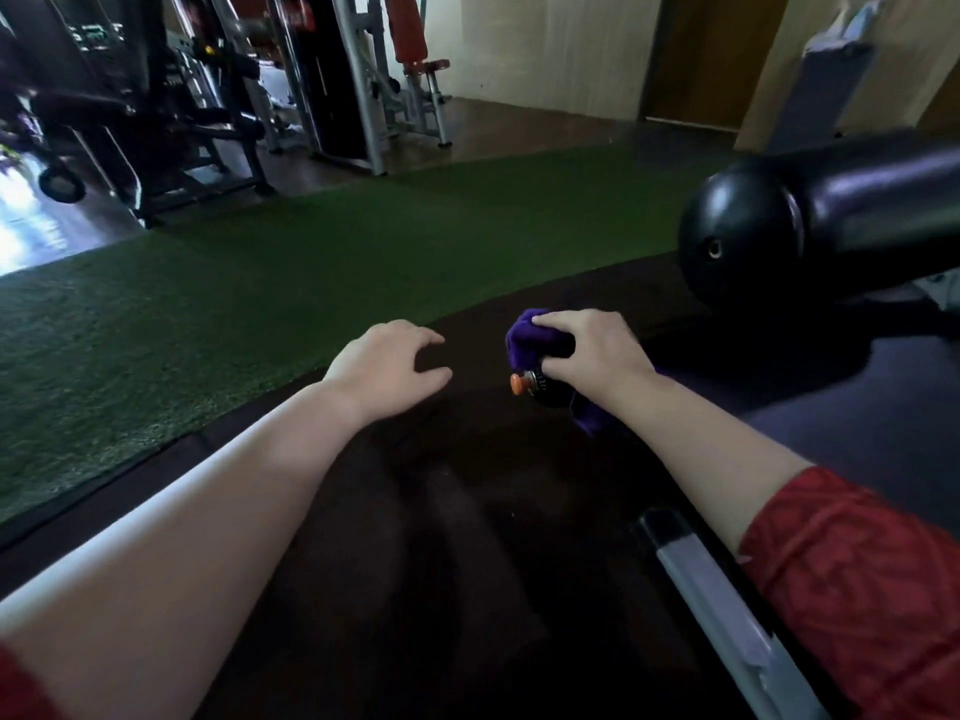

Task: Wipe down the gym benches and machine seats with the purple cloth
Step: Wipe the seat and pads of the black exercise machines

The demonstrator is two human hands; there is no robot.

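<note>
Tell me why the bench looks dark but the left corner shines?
Head view: bright glare washes out the glossy floor at far left; the dark padded bench is underexposed, showing little detail; the grey metal weight machines behind look soft and blurred.

Gym: weight machines [332,80], padded roller [810,220], green turf floor [311,262].
</note>
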